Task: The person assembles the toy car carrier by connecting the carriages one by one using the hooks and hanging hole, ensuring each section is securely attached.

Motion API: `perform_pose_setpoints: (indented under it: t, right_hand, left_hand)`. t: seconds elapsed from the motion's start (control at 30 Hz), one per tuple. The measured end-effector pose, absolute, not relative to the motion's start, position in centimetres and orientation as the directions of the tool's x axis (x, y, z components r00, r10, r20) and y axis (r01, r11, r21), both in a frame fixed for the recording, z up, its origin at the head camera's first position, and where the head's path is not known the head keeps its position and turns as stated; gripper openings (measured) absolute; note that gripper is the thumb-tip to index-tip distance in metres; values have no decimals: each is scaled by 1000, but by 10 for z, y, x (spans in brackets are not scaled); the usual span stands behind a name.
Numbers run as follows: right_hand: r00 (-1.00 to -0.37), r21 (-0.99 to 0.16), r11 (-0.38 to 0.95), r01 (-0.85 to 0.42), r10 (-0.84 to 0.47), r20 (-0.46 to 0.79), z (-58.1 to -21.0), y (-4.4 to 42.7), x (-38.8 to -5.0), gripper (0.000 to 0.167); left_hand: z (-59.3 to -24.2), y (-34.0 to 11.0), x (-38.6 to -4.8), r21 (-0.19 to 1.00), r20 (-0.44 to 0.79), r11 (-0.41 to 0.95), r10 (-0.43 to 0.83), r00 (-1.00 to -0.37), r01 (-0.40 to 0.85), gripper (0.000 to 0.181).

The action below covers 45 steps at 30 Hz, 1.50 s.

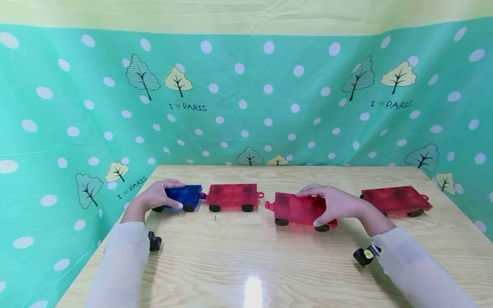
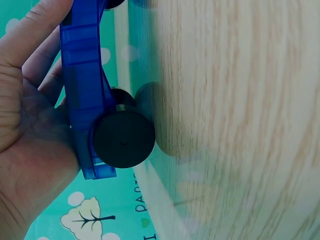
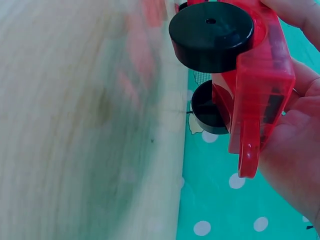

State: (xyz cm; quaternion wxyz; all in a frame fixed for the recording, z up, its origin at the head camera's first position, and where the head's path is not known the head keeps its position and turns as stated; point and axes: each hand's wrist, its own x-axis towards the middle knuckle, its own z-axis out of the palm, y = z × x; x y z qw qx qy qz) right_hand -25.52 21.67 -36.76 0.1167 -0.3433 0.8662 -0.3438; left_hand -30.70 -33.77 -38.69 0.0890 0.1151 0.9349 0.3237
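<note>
My left hand (image 1: 158, 196) grips the left end of a blue translucent toy train car (image 1: 188, 194), thumb at its near side. In the left wrist view, a black wheel (image 2: 124, 140) of it stands by the table. A red toy train car (image 1: 233, 194) is joined to the blue car's right end, a loop at its free end. My right hand (image 1: 333, 205) holds another red toy train car (image 1: 286, 207) between thumb and fingers, its hook facing that loop with a small gap. The right wrist view shows this held car (image 3: 265, 75) with its wheels off the table.
A further red toy train car (image 1: 396, 200) stands at the right, beyond my right forearm. A tiny object (image 1: 215, 218) lies on the wooden table (image 1: 215, 261) before the joined cars. Behind hangs a green dotted curtain (image 1: 246, 94).
</note>
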Motion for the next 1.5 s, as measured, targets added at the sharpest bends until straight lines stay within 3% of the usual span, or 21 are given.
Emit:
perform_pose_setpoints:
  t: [0.83, 1.5]
  right_hand:
    - [-803, -621, 638, -455, -595, -23, -375, 214, -294, 74]
    - [-821, -642, 663, -385, -564, -90, -383, 211, -307, 76]
  left_hand:
    - [-382, -335, -303, 635, -109, 760, 261, -959, 135, 83]
    - [-383, -336, -305, 619, -120, 775, 259, -959, 132, 85]
